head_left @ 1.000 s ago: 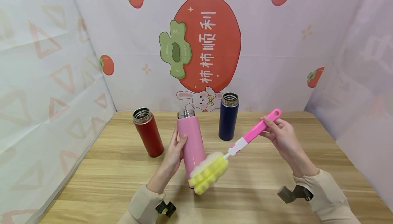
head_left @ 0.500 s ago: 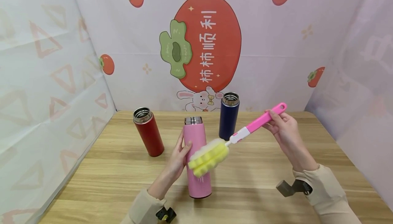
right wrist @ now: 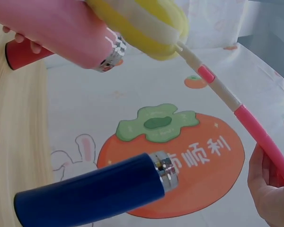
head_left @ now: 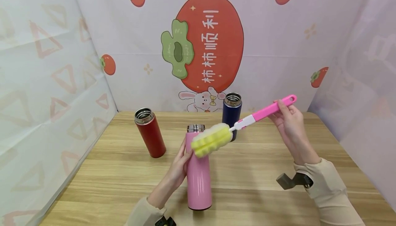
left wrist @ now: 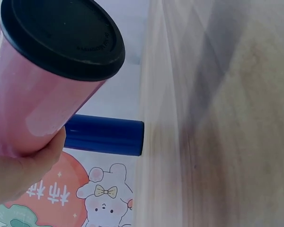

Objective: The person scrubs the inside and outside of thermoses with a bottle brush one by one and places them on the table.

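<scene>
My left hand [head_left: 179,165] grips a pink thermos bottle [head_left: 199,181] around its body; its steel neck shows at the top and no lid is on it. In the left wrist view the black base [left wrist: 66,35] of this bottle is raised above the tabletop. My right hand [head_left: 290,124] holds a bottle brush [head_left: 267,110] by its pink handle, thumb on top. The brush's yellow and white sponge head [head_left: 213,140] overlaps the pink bottle's upper part in the head view. In the right wrist view the sponge lies beside the bottle's steel neck [right wrist: 113,54], outside the mouth.
A red thermos bottle [head_left: 151,135] stands uncapped on the wooden table [head_left: 117,184] at the left. Behind the brush stands a blue thermos bottle [head_left: 230,114], also uncapped. A printed cloth backdrop [head_left: 266,64] rises at the table's back edge, with cloth on both sides.
The brush has risen and shifted right, its sponge moving up along the pink bottle. The pink bottle has come down nearer to me and more upright. Both hands keep their holds.
</scene>
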### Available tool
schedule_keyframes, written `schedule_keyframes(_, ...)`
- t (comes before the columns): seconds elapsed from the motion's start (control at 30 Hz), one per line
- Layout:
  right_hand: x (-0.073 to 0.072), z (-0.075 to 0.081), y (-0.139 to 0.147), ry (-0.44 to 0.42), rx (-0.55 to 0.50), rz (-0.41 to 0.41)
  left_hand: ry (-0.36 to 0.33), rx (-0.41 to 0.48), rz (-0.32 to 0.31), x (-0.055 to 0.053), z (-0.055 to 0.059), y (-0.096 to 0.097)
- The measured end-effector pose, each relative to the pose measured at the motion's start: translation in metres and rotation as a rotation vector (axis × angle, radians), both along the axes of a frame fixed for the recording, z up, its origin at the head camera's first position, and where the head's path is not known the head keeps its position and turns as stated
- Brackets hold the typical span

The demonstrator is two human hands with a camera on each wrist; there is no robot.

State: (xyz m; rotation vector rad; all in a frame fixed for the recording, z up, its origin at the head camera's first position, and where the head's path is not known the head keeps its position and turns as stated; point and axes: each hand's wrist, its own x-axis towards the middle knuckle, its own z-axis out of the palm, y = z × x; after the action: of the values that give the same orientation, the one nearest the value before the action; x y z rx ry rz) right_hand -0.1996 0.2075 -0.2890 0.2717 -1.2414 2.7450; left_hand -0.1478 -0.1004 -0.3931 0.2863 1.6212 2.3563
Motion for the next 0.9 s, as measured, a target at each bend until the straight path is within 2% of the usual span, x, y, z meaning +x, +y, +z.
schedule_keyframes(0.13, -0.002, 0.003, 0.001, 0.0, -0.036, -0.03, 0.005, 0.014, -0.009, 0.003, -0.001, 0.0)
schedule_keyframes(0.33, -0.002, 0.003, 0.001, 0.013, 0.026, -0.106, 0.006, 0.009, -0.026, 0.005, -0.001, 0.0)
schedule_keyframes(0.53, -0.002, 0.003, 0.001, 0.012, 0.013, -0.114, 0.017, -0.098, 0.042, 0.006, -0.002, 0.001)
schedule_keyframes(0.8, -0.001, 0.005, 0.009, 0.018, -0.079, -0.118, 0.023, -0.179, 0.147, 0.006, -0.003, 0.001)
schedule_keyframes(0.9, -0.001, 0.005, 0.013, 0.022, -0.108, -0.108, 0.039, -0.197, 0.169, 0.006, -0.003, -0.001)
